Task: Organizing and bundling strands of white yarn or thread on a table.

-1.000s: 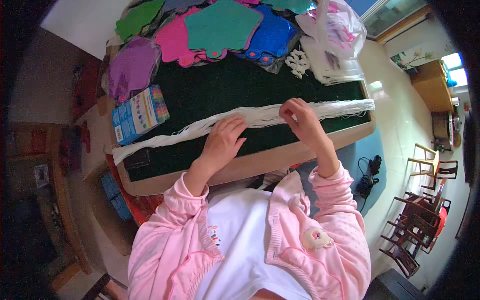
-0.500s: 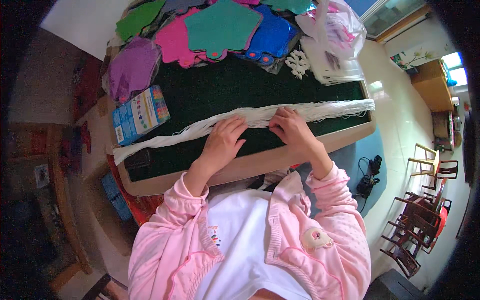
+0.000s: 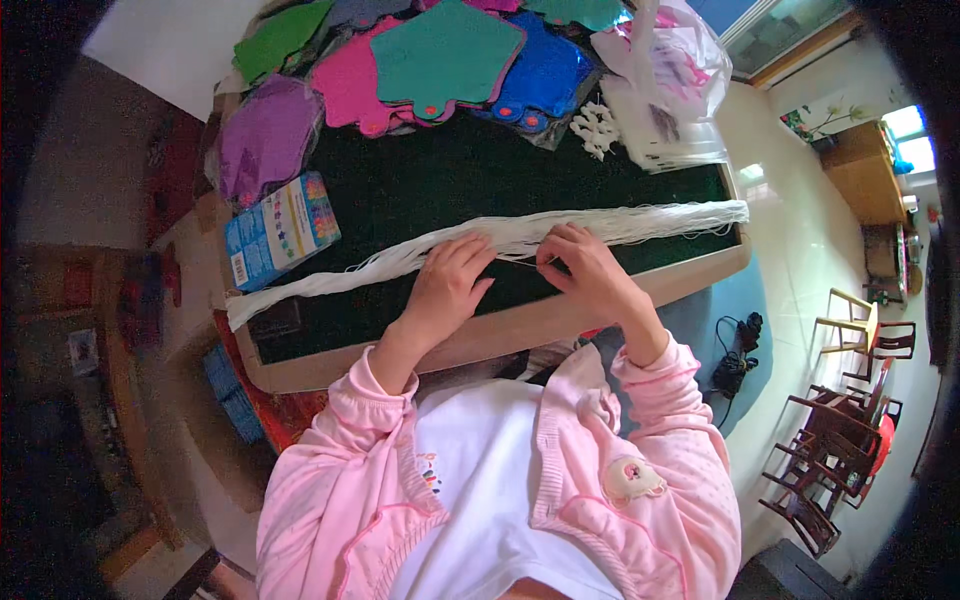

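White strands, a long loose bundle of threads [image 3: 500,240], lie stretched across the dark green felt of the bench [image 3: 430,180], running from its lower left edge up to the right corner near the clear plastic bag [image 3: 660,90]. The left hand [image 3: 447,290] rests flat on the bundle near its middle, fingers together and slightly curled, pressing the strands down. The right hand [image 3: 585,270] sits just beside it, its fingertips drawn together and seemingly pinching a single thin thread away from the rest, though the exact grip is too small to be sure of. The main risk, as I judge it, is tangling: the strands are fine, many and only loosely gathered, so a pull on one thread may drag its neighbours along and knot them, especially if the pressing hand lifts or slides. A sharp tug could also snap the thread or pull the whole bundle crooked across the felt, whose nap may catch the fibres. The ends on the left hang near the bench rim and could slip off. The coloured felt shapes [image 3: 440,55] and the blue box [image 3: 280,228] lie apart from the bundle, so they seem unlikely to interfere.
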The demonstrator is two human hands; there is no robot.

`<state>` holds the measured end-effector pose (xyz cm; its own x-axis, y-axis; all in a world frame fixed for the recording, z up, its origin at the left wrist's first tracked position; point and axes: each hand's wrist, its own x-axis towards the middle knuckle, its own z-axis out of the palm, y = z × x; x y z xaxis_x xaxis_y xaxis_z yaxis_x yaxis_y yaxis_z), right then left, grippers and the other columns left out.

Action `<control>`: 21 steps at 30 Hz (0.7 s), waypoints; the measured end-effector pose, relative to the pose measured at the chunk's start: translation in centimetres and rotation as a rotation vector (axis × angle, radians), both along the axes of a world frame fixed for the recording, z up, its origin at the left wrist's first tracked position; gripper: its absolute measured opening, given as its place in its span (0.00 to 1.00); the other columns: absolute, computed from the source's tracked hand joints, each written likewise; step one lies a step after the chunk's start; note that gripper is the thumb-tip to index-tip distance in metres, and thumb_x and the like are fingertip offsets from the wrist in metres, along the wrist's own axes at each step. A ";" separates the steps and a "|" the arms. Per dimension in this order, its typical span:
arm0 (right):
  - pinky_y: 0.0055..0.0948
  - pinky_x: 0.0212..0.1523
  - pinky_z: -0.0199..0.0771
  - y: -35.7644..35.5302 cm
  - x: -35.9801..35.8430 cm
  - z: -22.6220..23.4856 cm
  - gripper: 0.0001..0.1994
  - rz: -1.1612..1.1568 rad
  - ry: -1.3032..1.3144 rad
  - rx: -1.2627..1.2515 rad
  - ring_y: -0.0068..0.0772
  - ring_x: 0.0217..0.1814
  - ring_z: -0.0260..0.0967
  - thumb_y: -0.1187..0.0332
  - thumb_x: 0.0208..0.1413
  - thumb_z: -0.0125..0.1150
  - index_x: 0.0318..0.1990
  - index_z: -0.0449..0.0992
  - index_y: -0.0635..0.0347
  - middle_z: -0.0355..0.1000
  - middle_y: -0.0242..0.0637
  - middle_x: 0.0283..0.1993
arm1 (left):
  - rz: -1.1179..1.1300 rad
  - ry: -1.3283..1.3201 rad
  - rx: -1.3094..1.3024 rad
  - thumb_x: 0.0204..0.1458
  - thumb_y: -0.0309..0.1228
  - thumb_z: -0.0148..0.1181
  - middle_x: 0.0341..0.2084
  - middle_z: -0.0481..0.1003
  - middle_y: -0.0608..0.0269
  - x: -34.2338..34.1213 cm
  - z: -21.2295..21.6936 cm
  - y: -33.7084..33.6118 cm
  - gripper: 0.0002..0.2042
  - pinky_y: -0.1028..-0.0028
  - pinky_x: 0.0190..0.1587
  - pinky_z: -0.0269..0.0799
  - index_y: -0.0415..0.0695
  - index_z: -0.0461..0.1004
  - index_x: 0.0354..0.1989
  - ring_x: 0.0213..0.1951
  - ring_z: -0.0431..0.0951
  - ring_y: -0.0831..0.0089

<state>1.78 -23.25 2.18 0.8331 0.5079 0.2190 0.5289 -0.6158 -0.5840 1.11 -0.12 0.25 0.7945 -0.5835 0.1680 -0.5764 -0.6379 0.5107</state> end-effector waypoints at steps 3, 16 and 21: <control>0.31 0.34 0.66 0.2 -0.7 1.5 0.06 -0.037 0.321 0.205 0.37 0.34 0.66 0.78 0.43 0.58 0.30 0.68 0.62 0.66 0.38 0.30 | 0.066 0.031 -0.203 0.44 0.28 0.60 0.49 0.69 0.55 -0.3 1.2 -1.4 0.19 0.62 0.56 0.60 0.42 0.70 0.47 0.53 0.66 0.57; 0.33 0.53 0.62 4.4 2.9 -2.5 0.22 0.361 0.172 0.446 0.42 0.52 0.63 0.71 0.42 0.63 0.47 0.67 0.62 0.66 0.44 0.47 | 0.008 -0.015 -0.515 0.47 0.23 0.54 0.24 0.68 0.52 -0.4 4.2 -4.6 0.02 0.64 0.32 0.67 0.38 0.69 0.26 0.29 0.71 0.54; 0.33 0.56 0.60 5.0 3.3 -3.9 0.20 0.487 0.393 0.527 0.40 0.56 0.60 0.72 0.46 0.61 0.49 0.68 0.62 0.62 0.45 0.54 | 0.013 -0.061 -0.427 0.47 0.22 0.53 0.25 0.69 0.54 -0.1 4.3 -4.5 0.01 0.65 0.35 0.66 0.39 0.69 0.26 0.30 0.71 0.55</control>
<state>5.07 -18.24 -1.69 0.6110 0.7450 0.2677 0.3626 0.0373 -0.9312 1.04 -4.66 4.52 0.7828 -0.4411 0.4389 -0.6067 -0.3843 0.6959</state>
